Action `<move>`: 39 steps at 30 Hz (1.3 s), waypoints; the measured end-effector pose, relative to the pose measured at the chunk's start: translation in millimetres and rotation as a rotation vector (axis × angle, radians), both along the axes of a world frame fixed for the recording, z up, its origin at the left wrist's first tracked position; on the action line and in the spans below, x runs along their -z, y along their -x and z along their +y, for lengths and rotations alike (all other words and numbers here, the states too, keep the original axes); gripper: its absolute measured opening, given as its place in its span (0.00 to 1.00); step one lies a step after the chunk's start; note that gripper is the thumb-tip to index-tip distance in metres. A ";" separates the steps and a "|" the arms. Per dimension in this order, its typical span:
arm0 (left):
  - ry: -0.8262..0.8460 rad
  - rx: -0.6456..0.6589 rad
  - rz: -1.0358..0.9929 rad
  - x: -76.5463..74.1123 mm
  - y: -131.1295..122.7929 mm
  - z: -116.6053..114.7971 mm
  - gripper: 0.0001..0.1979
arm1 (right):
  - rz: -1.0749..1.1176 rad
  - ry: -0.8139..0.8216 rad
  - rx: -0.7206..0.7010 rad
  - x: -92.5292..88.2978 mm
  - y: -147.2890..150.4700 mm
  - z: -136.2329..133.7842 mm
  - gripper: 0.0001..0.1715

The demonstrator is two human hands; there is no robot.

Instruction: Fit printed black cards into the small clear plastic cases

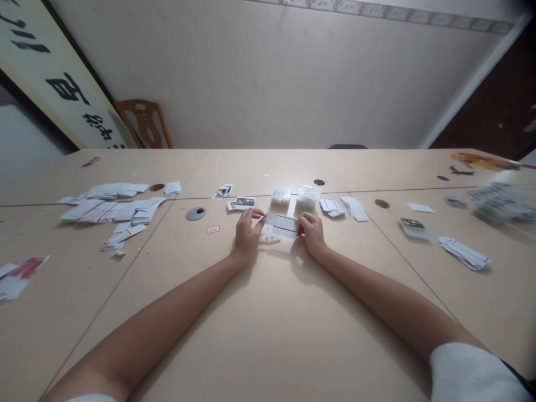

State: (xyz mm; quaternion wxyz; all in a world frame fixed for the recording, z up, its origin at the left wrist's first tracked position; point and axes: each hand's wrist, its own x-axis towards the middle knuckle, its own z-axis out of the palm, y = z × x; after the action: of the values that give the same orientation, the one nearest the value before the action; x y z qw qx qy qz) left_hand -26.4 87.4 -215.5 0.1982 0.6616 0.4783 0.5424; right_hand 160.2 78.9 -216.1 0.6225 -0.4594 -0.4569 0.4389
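Note:
A clear plastic card sleeve [270,229] with a white, dark-lined card [286,223] in it is held a little above the table between my two hands. My left hand [248,237] pinches the sleeve's left end. At the right end, the fingers and thumb of my right hand [312,231] are closed on it. Partly hidden below the sleeve lies a small pale patterned stack [268,239]. Just beyond my hands stand two stacks of clear sleeves, a left one [281,196] and a right one [309,196]. Printed photo cards [245,202] lie beyond my left hand.
White folded cards [113,209] spread across the left side. Lined white cards [332,207] and white strips [354,208] lie right of the sleeve stacks. Farther right are a sleeved card pile [414,228], a white bundle [463,253] and blurred plastic packs [502,204]. A grey cable-hole cover [196,214] sits left.

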 end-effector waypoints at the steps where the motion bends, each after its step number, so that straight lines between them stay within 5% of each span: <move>1: 0.007 -0.004 -0.012 0.1 0.1 0.5 0.02 | 0.004 0.004 0.001 0.4 -0.3 0.3 0.12; 14: 0.063 -0.049 -0.101 3.6 3.7 8.1 0.08 | 0.038 -0.072 0.191 4.9 -7.3 6.4 0.12; 22: 0.061 -0.023 -0.069 1.3 4.7 6.1 0.14 | -0.016 -0.053 0.652 -1.2 -70.6 33.3 0.10; 27: 0.030 0.001 -0.017 1.4 6.7 6.9 0.14 | -0.046 0.134 0.638 5.2 -101.2 44.8 0.11; 39: -0.014 0.012 0.073 1.2 7.3 5.2 0.11 | -0.078 0.279 0.554 7.7 -106.4 50.8 0.15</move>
State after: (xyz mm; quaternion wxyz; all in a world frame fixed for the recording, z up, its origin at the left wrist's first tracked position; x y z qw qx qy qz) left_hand -33.7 92.6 -216.6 0.1790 0.6852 0.4774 0.5201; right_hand 266.6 129.7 -223.8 0.6315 -0.6637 -0.2732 0.2932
